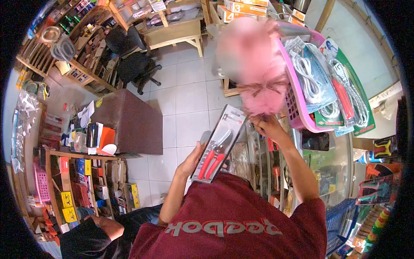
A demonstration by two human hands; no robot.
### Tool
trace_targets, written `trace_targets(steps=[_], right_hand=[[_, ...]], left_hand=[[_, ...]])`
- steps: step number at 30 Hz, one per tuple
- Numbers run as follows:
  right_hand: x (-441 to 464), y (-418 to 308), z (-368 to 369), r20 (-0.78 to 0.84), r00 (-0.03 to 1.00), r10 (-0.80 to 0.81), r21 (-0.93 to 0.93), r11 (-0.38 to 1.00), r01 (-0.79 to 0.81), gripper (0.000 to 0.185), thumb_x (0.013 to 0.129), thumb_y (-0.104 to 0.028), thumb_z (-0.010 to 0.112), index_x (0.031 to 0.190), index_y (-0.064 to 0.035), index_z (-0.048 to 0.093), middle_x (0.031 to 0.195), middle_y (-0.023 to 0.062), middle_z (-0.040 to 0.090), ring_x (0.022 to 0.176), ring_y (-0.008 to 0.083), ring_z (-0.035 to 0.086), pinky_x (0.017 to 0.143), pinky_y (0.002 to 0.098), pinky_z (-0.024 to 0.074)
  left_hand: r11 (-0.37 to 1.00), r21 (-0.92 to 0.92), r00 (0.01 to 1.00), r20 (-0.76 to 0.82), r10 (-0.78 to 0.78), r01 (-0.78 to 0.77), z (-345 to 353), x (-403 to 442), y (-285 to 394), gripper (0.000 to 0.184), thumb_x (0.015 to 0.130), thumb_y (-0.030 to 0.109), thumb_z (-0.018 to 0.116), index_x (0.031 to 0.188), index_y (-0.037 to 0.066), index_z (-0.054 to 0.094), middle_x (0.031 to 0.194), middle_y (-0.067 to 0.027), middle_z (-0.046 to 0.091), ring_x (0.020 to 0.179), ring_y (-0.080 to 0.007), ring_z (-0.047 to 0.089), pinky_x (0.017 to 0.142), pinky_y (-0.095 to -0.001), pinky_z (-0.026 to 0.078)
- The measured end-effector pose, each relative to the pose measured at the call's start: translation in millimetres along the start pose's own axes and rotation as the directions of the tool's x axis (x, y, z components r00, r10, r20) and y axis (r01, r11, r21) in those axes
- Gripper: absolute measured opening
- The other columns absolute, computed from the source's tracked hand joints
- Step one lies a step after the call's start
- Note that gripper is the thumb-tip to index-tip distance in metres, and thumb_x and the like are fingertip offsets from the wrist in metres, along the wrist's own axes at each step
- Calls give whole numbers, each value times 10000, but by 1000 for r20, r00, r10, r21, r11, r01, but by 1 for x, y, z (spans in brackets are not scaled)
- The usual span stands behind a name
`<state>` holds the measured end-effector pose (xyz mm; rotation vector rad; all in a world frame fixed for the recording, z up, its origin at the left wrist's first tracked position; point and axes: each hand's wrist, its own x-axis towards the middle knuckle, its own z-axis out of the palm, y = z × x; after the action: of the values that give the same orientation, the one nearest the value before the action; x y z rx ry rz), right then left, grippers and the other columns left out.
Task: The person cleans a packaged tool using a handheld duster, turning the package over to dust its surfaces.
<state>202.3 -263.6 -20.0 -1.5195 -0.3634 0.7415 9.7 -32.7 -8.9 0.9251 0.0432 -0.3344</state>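
Observation:
My left hand point(189, 162) is closed round the side of a pair of pruning shears point(213, 159) with red handles, sealed in a clear pack with a printed card. The pack is tilted, its top leaning right, in front of my chest. To its right, my right hand point(267, 127) is wrapped round the base of a pink feather duster point(265, 97). The duster's fluffy head points up and away and is partly blurred; its handle is hidden in my fist. Beside the duster stands a pink plastic basket point(308, 123) with packaged white cables point(308, 77) and a red-handled tool point(343, 99).
A glass display counter point(332, 159) runs along my right, with a dark phone point(315, 140) on it. A brown desk point(129, 125) and a black office chair point(129, 56) are at the left. Another person's arm point(110, 226) shows at lower left, near shelves point(82, 155) of boxes.

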Motion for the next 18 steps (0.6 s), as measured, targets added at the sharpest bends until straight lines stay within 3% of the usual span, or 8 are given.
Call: trace_targets(steps=[2, 4, 6, 9, 12, 15, 18], right_hand=[[-2, -7, 4, -25, 999, 30, -58, 998, -32, 233, 861, -201, 635, 999, -32, 555, 563, -16, 435, 429, 65, 333, 393, 240, 237], [-5, -19, 11, -56, 998, 1, -135, 991, -9, 224, 857, -193, 638, 989, -31, 555, 554, -18, 427, 426, 65, 322, 396, 241, 235], [-7, -20, 14, -52, 998, -23, -85, 996, 18, 223, 851, -186, 641, 985, -30, 556, 560, -19, 428, 427, 65, 318, 403, 239, 236], [-7, -21, 14, -45, 999, -22, -84, 996, 18, 230, 844, -180, 646, 988, -26, 554, 560, -21, 427, 427, 65, 319, 411, 238, 248], [-6, -13, 12, -15, 1000, 6, -85, 996, -8, 228, 838, -188, 649, 975, -29, 560, 542, -21, 421, 414, 68, 321, 410, 236, 255], [-4, -9, 9, 58, 998, -31, -83, 996, 36, 200, 871, -239, 610, 946, -54, 616, 528, -31, 439, 384, 69, 322, 370, 243, 244], [2, 4, 2, 110, 993, -33, -17, 999, 35, 209, 873, -227, 595, 984, -57, 644, 494, -35, 435, 350, 74, 309, 338, 252, 235]], left_hand=[[998, 33, 997, -57, -57, 59, 6, 1, 0, 715, 961, 545, 176, 1388, -18, 283, 1208, -245, 542, 1095, -320, 570, 955, -423, 461], [991, -110, 996, -25, -83, 79, -3, 4, -10, 657, 981, 492, 204, 1379, -22, 301, 1194, -251, 549, 1088, -326, 572, 943, -428, 470], [973, -202, 994, 32, -108, 112, -9, 6, -15, 647, 985, 478, 209, 1372, -30, 312, 1174, -249, 562, 1085, -328, 574, 935, -429, 477], [967, -215, 989, 75, -125, 139, -11, 7, -15, 612, 989, 458, 237, 1424, 28, 240, 1255, -233, 509, 1089, -323, 572, 934, -422, 481], [993, -111, 997, -60, -39, 32, 3, 9, -12, 594, 989, 440, 264, 1472, 126, 117, 1370, -202, 400, 1097, -332, 564, 918, -427, 493], [985, -167, 998, 50, -35, 42, 3, 10, -11, 602, 987, 429, 288, 1482, 217, 17, 1447, -169, 288, 1107, -353, 552, 899, -440, 502], [976, -215, 999, 26, -34, 39, 5, 9, -12, 598, 979, 417, 316, 1479, 241, 39, 1443, -180, 291, 1091, -459, 528, 844, -536, 507]])
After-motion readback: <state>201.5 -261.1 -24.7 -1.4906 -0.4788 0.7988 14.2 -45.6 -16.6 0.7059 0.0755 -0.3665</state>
